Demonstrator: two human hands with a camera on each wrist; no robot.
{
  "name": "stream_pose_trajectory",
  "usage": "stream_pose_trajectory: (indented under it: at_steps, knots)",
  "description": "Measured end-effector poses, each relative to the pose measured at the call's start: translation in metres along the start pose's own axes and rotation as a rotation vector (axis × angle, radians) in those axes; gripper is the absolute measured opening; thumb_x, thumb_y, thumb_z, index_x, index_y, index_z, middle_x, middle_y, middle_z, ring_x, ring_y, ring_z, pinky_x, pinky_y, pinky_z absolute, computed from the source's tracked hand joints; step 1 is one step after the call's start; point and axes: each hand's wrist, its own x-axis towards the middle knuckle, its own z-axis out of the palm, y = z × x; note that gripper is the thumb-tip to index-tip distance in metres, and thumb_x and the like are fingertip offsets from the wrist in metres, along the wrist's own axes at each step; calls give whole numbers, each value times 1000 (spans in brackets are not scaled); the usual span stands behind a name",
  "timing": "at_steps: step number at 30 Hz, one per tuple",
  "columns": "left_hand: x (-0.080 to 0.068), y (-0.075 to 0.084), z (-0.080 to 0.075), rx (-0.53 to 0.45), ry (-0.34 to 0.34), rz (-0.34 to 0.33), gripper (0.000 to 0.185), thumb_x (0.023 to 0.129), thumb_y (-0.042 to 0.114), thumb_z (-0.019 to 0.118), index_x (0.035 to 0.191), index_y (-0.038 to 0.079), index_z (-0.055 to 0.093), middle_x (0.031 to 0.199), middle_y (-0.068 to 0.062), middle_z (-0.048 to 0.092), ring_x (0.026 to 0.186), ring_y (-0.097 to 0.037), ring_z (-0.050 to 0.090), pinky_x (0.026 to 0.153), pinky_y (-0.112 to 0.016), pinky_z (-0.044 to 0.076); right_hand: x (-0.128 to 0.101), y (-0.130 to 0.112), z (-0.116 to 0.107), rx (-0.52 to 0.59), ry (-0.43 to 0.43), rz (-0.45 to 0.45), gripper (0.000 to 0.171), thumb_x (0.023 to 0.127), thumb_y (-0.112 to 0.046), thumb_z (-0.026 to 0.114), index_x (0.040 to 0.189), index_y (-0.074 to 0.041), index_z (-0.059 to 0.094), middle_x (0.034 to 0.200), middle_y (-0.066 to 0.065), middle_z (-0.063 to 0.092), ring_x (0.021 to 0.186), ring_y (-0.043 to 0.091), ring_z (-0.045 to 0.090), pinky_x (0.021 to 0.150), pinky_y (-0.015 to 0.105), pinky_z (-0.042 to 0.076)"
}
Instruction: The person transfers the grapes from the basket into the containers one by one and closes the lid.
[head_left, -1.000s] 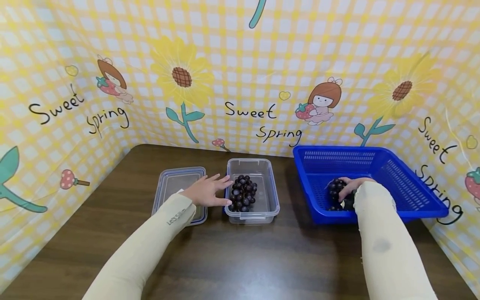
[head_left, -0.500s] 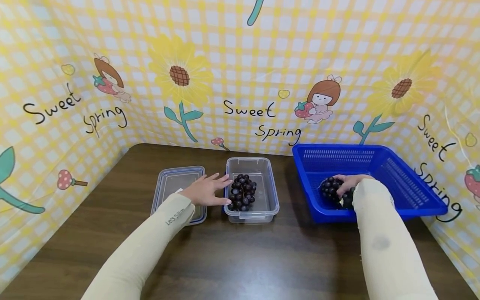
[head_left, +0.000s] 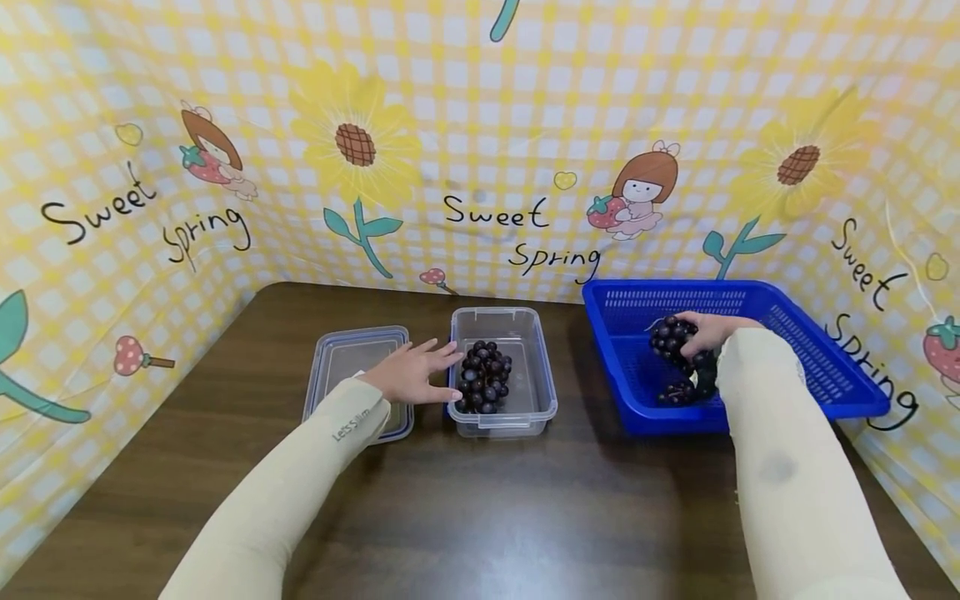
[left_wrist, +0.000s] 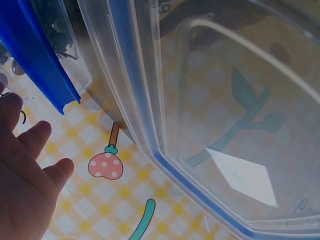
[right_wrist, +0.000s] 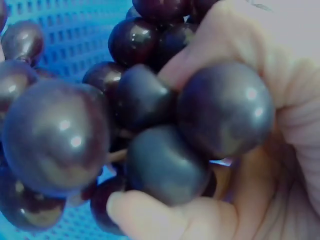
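Observation:
My right hand (head_left: 712, 332) grips a bunch of dark grapes (head_left: 670, 335) over the blue basket (head_left: 609, 367); in the right wrist view, thumb and fingers close around the grapes (right_wrist: 167, 165). More dark grapes (head_left: 677, 392) show lower in the basket. Spread out, the left hand (head_left: 411, 372) has its fingertips at the left rim of a clear plastic container (head_left: 542, 358). Another bunch of dark grapes (head_left: 483, 379) lies inside that container, along its left side. The left wrist view shows some of the left fingers (left_wrist: 35, 140), straight and apart.
A clear lid with a blue seal (head_left: 337, 358) lies on the brown table (head_left: 420, 500), left of the container and partly under the left forearm. Yellow checked cloth (head_left: 480, 150) with printed flowers hangs behind and at both sides.
My right hand has risen and moved back a little in the basket, lifting the gripped bunch of grapes with it. The left hand has kept its place at the container rim.

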Motion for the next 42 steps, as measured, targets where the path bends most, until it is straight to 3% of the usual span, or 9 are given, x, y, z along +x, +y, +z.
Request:
stream_pose_trajectory:
  at_steps: [4,7,11,14,18,21,27,34,42]
  knots:
    - [1,-1,-1,-2,0,7,74,92,54,53,149,11,35,156,-10,23,142,-41,16,109,-66,8,-33,-73,1,10,47,112,82,82,-9,63,143,12,12,136,44,21,122,54,33,99,56,36]
    - [2,-2,-2,-1,-1,8,73,92,54,53,149,11,34,156,-11,23,142,-41,16,109,-66,8,-48,-109,5,-27,80,122,76,84,-3,56,141,17,9,137,47,14,125,57,26,100,57,34]
    - [2,-4,-1,7,0,11,73,92,53,53,149,11,34,156,-11,24,142,-41,16,109,-66,9,-55,-136,11,40,52,141,77,88,0,52,145,13,2,142,44,4,124,58,26,86,52,48]
    - [2,-5,0,9,2,15,73,92,53,53,149,12,34,156,-11,24,142,-41,17,108,-66,9,-56,-148,14,148,21,162,82,87,-1,53,148,5,-2,143,41,3,118,56,34,67,46,56]
    - [1,-5,1,4,1,13,73,92,53,53,149,12,34,156,-11,24,142,-42,17,108,-66,8,-56,-161,17,203,15,184,86,86,-6,55,150,-2,-3,144,37,5,109,47,42,62,43,56]
    - [0,-4,0,1,1,8,73,92,53,53,150,12,34,156,-10,23,142,-41,16,109,-66,8,-55,-167,19,272,26,249,88,90,-10,53,152,-6,-9,147,36,0,90,34,52,60,36,55]
    - [0,-3,-1,4,-5,9,72,93,52,53,150,12,33,157,-10,23,142,-40,16,109,-66,8,-64,-179,24,426,82,327,93,90,-10,50,150,-10,-21,151,34,-12,55,14,45,54,26,51]
    - [0,-1,0,5,0,12,73,93,53,53,150,12,34,156,-10,23,142,-40,16,109,-66,9,-72,-192,24,446,114,299,95,89,-11,52,149,-11,-22,151,33,-11,53,11,42,52,24,50]
    - [-2,-2,1,9,9,17,73,93,53,52,150,12,33,156,-11,23,142,-41,16,108,-66,9,-67,-219,22,416,124,270,97,85,-10,53,151,-14,-19,151,31,-1,81,22,49,55,25,52]
